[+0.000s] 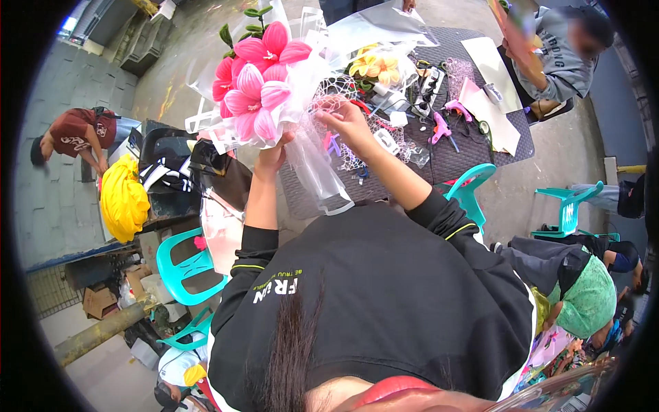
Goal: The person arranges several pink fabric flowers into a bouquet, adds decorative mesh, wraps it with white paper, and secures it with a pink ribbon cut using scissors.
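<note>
in the head view, the left hand is holding the pink flower bouquet upright above the table's left edge, its fingers wrapping the base, mostly hidden by white wrapping. the right hand is touching pale netting just beside the blooms, thumb and fingertips bent close together; i can't tell whether they're gripping it. beyond, yellow flowers and a pink glue gun are lying on the table.

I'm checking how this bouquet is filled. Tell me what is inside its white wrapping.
Pink flowers with green sprigs show inside the white wrapping, held by the left hand. No stems can be seen; the flowers and wrapping cover the lower part.
</note>
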`<action>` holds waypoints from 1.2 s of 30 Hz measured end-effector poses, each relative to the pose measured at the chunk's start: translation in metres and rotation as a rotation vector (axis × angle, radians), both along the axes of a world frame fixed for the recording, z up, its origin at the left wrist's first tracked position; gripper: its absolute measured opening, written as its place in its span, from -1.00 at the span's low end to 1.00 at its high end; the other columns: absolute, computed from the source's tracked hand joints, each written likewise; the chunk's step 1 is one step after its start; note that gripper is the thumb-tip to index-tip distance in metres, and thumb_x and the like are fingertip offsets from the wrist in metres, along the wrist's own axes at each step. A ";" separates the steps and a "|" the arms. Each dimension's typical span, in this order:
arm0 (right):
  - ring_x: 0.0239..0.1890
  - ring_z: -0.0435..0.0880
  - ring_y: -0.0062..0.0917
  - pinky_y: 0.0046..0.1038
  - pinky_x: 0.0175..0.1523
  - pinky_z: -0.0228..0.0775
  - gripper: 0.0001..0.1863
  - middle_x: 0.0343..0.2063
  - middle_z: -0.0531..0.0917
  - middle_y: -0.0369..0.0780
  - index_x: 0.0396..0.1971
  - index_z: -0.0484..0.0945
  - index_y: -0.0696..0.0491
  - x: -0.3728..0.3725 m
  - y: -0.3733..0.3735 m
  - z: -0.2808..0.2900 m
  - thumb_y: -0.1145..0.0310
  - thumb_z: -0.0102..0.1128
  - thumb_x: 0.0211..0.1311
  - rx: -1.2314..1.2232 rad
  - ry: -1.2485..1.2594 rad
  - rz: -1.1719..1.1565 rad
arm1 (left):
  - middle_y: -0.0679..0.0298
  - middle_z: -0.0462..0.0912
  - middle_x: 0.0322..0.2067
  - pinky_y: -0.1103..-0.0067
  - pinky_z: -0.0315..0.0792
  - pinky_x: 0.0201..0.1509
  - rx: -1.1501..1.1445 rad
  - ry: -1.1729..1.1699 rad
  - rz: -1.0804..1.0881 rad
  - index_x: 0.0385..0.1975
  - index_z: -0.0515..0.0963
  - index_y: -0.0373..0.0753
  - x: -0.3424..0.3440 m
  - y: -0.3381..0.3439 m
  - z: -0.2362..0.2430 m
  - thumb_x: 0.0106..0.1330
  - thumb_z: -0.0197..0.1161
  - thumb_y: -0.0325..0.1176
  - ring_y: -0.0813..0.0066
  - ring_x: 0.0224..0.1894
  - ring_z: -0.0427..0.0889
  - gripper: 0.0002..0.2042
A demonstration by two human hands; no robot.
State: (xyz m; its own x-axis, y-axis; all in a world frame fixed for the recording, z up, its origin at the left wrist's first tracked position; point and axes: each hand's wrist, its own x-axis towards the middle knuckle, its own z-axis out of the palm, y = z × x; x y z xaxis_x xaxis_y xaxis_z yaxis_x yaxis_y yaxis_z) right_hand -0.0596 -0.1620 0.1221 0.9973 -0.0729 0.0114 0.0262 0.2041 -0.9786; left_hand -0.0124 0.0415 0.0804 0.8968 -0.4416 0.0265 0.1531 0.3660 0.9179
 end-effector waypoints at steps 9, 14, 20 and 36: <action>-0.19 0.62 -0.39 -0.30 -0.10 0.48 -0.92 -0.39 0.57 -0.20 -0.41 0.43 0.11 0.001 -0.061 0.027 0.44 -0.01 0.14 0.597 0.101 -0.018 | 0.28 0.51 -0.20 0.48 0.46 -0.04 -0.079 0.097 0.009 0.00 0.35 -0.26 0.006 -0.003 0.014 0.01 0.41 -0.19 0.43 -0.13 0.52 -0.43; -0.25 0.66 -0.37 -0.46 -0.29 0.57 -0.76 -0.44 0.60 -0.21 -0.26 0.44 0.16 -0.009 -0.119 0.036 0.29 -0.11 0.26 0.561 0.124 -0.030 | 0.12 0.43 -0.01 0.41 0.41 0.06 -0.020 0.030 0.022 0.13 0.23 -0.31 0.011 -0.008 0.028 -0.03 0.40 -0.20 0.26 0.04 0.46 -0.28; -0.21 0.64 -0.28 -0.48 -0.39 0.54 -0.76 -0.38 0.58 -0.17 -0.19 0.39 0.17 -0.025 -0.158 0.057 0.31 -0.11 0.30 0.462 0.092 -0.134 | 0.10 0.45 0.01 0.52 0.43 -0.04 -0.072 -0.115 -0.108 0.21 0.17 -0.25 0.008 -0.017 0.053 -0.01 0.40 -0.33 0.29 0.07 0.44 -0.25; -0.11 0.60 -0.35 -0.43 -0.11 0.55 -0.60 -0.16 0.56 -0.02 -0.02 0.36 0.20 -0.003 -0.082 0.073 0.20 -0.11 0.33 0.445 0.452 0.480 | 0.26 0.39 0.06 0.54 0.31 0.11 0.531 -0.413 -0.118 0.18 0.22 -0.21 0.032 -0.050 0.033 -0.15 0.48 -0.31 0.40 0.12 0.35 -0.19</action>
State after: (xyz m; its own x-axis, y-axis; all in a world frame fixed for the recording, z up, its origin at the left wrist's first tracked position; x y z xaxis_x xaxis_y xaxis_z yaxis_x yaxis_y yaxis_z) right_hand -0.0627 -0.2439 0.1955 0.8221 0.4631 -0.3313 -0.5439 0.4667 -0.6974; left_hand 0.0198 -0.0080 0.1131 0.8048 -0.5836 0.1084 -0.2368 -0.1482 0.9602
